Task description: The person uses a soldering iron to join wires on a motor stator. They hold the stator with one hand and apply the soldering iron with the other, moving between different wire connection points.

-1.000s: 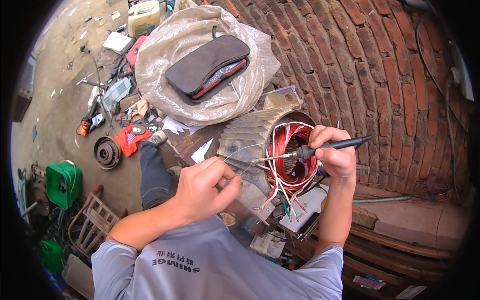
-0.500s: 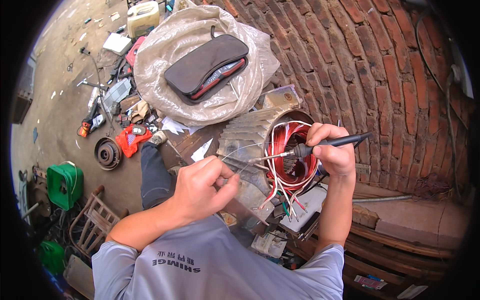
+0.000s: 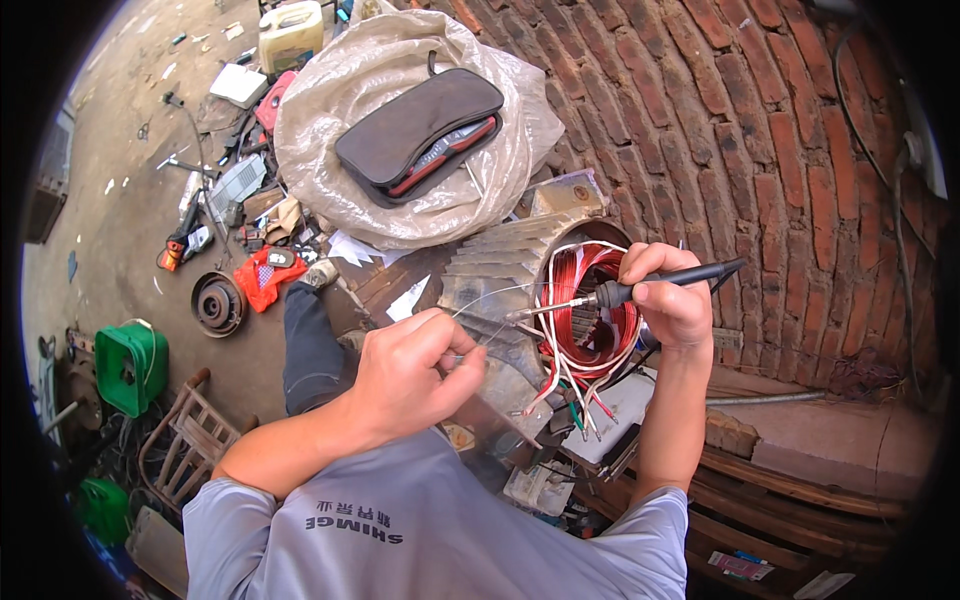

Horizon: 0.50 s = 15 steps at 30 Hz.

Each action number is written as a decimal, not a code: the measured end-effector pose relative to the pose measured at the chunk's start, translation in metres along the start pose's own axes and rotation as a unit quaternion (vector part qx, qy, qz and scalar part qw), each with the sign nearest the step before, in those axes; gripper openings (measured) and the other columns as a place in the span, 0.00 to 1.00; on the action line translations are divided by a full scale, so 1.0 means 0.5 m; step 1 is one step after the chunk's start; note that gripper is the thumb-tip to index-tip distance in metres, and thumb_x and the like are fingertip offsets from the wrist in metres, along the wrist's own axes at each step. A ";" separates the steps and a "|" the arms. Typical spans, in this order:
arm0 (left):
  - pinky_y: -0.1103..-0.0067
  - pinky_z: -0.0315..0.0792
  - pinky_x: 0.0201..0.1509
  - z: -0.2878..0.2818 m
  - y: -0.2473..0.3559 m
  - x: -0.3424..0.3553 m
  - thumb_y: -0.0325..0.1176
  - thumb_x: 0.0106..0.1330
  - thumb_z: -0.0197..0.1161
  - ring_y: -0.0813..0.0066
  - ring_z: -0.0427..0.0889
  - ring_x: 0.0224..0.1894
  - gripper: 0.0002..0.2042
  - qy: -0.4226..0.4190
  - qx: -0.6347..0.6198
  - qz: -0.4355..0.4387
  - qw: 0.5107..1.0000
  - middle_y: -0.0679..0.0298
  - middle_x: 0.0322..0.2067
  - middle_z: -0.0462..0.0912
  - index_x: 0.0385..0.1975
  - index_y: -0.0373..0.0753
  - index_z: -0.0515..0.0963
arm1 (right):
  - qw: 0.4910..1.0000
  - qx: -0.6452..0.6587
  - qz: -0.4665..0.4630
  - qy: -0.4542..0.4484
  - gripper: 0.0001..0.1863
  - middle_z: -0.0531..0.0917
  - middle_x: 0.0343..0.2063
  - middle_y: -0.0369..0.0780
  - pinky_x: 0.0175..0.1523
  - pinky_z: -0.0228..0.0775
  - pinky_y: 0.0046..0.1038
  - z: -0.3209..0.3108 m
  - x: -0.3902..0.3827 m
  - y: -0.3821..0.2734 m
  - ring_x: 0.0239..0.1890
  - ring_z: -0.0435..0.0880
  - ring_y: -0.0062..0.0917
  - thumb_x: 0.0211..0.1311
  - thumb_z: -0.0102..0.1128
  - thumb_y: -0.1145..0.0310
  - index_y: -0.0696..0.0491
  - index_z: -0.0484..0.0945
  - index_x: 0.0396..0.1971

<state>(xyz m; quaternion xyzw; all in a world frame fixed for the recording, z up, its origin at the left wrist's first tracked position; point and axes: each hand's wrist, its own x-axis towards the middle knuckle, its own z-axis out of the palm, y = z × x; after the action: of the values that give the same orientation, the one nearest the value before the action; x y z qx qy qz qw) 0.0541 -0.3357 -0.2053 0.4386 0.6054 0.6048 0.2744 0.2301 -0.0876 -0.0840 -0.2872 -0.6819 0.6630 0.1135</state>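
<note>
My right hand (image 3: pixel 680 310) grips the black handle of a soldering iron (image 3: pixel 625 292), whose metal tip points left across the mouth of a finned motor housing (image 3: pixel 478 262). Inside that mouth sits a ring of red copper winding (image 3: pixel 568 268) tied with white cord. Between thumb and fingers, my left hand (image 3: pixel 410 372) pinches thin silvery solder wire (image 3: pixel 484 291), which arcs toward the iron's tip. Whether wire and tip touch is too fine to tell. Red, white and green lead wires (image 3: pixel 572 398) hang from the winding's near side.
A brick wall (image 3: pixel 740 190) rises on the right. Beyond the motor, a dark zipped case (image 3: pixel 420 135) lies on a plastic-wrapped round top (image 3: pixel 310 190). Left on the floor are scattered tools, a rusty pulley wheel (image 3: pixel 218 304), a green bucket (image 3: pixel 130 370) and a wooden chair (image 3: pixel 190 440).
My left hand has shifted slightly right and up, with the solder wire still pinched. The iron stays nearly in place, and the whole view has moved a little.
</note>
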 end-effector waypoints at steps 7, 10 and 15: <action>0.76 0.73 0.23 0.002 0.003 0.001 0.29 0.61 0.73 0.75 0.80 0.20 0.08 0.000 -0.009 -0.004 1.000 0.64 0.23 0.80 0.26 0.37 0.79 | 1.000 0.015 0.013 0.012 0.08 0.82 0.28 0.40 0.35 0.62 0.24 -0.003 -0.002 0.000 0.29 0.73 0.20 0.52 0.65 0.77 0.64 0.84 0.33; 0.76 0.73 0.23 0.003 0.005 0.000 0.29 0.61 0.73 0.75 0.80 0.20 0.08 0.003 -0.010 -0.002 1.000 0.64 0.23 0.80 0.26 0.37 0.79 | 1.000 0.016 0.012 0.009 0.08 0.81 0.28 0.40 0.35 0.62 0.24 -0.005 -0.002 0.000 0.29 0.73 0.20 0.52 0.65 0.77 0.64 0.84 0.32; 0.76 0.73 0.23 0.003 0.005 0.001 0.29 0.61 0.73 0.75 0.80 0.20 0.09 0.003 -0.013 0.000 1.000 0.64 0.23 0.80 0.26 0.37 0.79 | 1.000 0.022 0.015 0.015 0.08 0.81 0.27 0.40 0.35 0.62 0.24 -0.004 -0.003 0.000 0.29 0.73 0.20 0.52 0.65 0.77 0.64 0.84 0.32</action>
<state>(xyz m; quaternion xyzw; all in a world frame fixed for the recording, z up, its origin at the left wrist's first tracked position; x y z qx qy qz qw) 0.0560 -0.3349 -0.2030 0.4333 0.5984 0.6137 0.2783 0.2324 -0.0865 -0.0835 -0.3048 -0.6608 0.6753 0.1196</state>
